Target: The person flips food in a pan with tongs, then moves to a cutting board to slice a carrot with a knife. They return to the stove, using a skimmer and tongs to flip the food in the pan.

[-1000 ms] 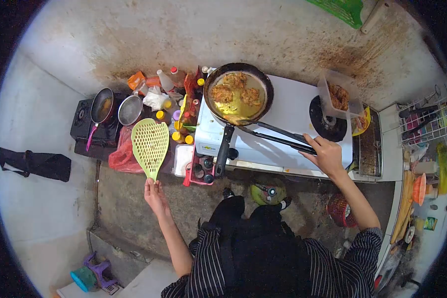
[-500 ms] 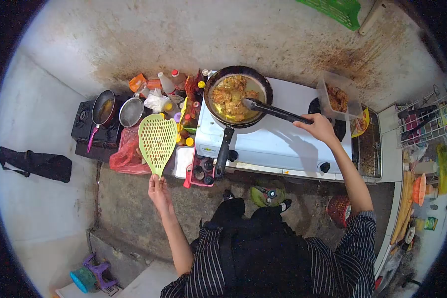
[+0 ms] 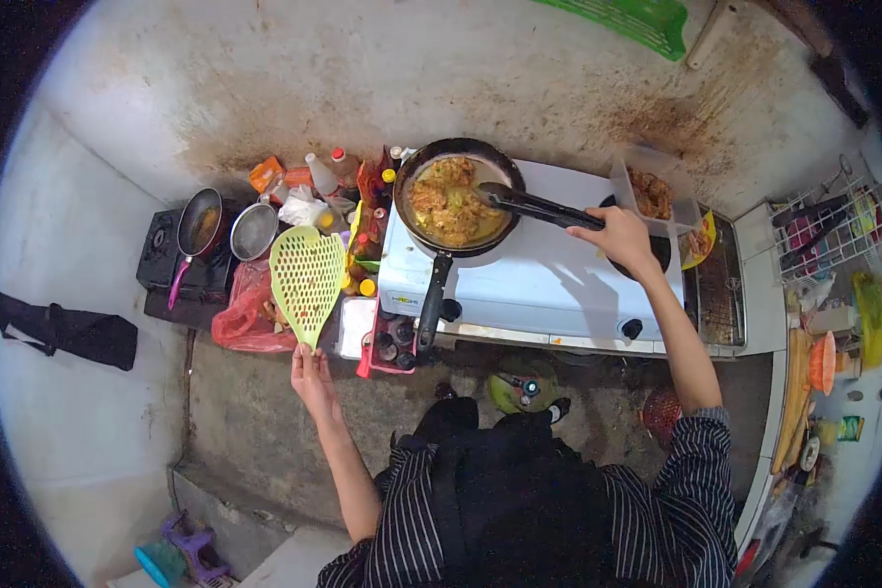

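Note:
In the head view my left hand (image 3: pixel 316 384) is closed on the narrow handle of a light green slotted strainer (image 3: pixel 307 274), held flat over the left side of the counter. My right hand (image 3: pixel 617 238) grips black tongs (image 3: pixel 537 208), whose tips reach into a dark frying pan (image 3: pixel 414 218). Golden-brown fried pieces (image 3: pixel 453 201) lie in bubbling oil there, right at the tong tips. The pan rests on the left burner of a white gas stove (image 3: pixel 505 279), its black handle pointing toward me.
Behind my right hand stands a clear plastic container (image 3: pixel 684 201) with browned fried pieces. Bottles and sauces (image 3: pixel 348 171) crowd the stove's left side. Further left are a metal sieve (image 3: pixel 254 231), a small pan (image 3: pixel 200 223) with a pink handle and a red plastic bag (image 3: pixel 245 318).
The tong tips have shifted slightly among the fried pieces, and the tongs look more closed. The whole view has moved a little; my left hand keeps the strainer in the same place.

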Action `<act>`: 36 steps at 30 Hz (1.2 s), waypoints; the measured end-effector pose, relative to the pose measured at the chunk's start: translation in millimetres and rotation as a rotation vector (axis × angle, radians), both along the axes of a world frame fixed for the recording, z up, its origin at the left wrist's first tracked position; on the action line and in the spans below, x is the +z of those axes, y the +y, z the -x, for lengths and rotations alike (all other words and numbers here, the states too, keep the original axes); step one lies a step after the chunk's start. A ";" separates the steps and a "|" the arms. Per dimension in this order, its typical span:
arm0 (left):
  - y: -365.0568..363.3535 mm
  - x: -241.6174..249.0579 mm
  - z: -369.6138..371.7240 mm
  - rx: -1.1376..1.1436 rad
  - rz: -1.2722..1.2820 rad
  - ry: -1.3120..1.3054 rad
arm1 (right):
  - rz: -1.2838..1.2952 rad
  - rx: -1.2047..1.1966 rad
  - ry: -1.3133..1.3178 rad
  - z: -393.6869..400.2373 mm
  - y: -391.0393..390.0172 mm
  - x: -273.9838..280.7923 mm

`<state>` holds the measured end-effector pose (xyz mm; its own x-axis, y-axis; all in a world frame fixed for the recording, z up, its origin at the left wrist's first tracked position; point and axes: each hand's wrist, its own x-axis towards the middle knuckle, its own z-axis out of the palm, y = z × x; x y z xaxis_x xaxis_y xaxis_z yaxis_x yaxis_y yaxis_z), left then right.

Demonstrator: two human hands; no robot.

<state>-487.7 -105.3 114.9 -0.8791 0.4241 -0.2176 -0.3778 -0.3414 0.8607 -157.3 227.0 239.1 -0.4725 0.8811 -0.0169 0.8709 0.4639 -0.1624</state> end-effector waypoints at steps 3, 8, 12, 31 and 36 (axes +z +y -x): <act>1.0 -1.8 -0.7 0.000 0.000 -0.015 | -0.167 0.088 -0.047 10.9 -7.4 -6.8; -1.7 -4.8 0.0 -0.017 -0.042 0.034 | -0.202 0.086 -0.070 13.7 -5.8 -3.2; -4.6 -7.8 1.7 0.017 -0.066 0.036 | -0.222 0.076 -0.067 16.7 -5.0 3.2; -4.4 -3.0 -6.2 0.002 0.045 -0.004 | -0.163 0.119 0.104 83.7 -2.0 -20.6; -3.3 2.2 -10.5 0.020 -0.005 -0.019 | -0.046 0.142 -0.065 67.0 -12.2 6.9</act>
<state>-477.2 -108.6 117.1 -0.8828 0.4080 -0.2328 -0.3876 -0.3528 0.8516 -224.3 214.8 246.0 -0.5917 0.8061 -0.0125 0.8040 0.5888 -0.0830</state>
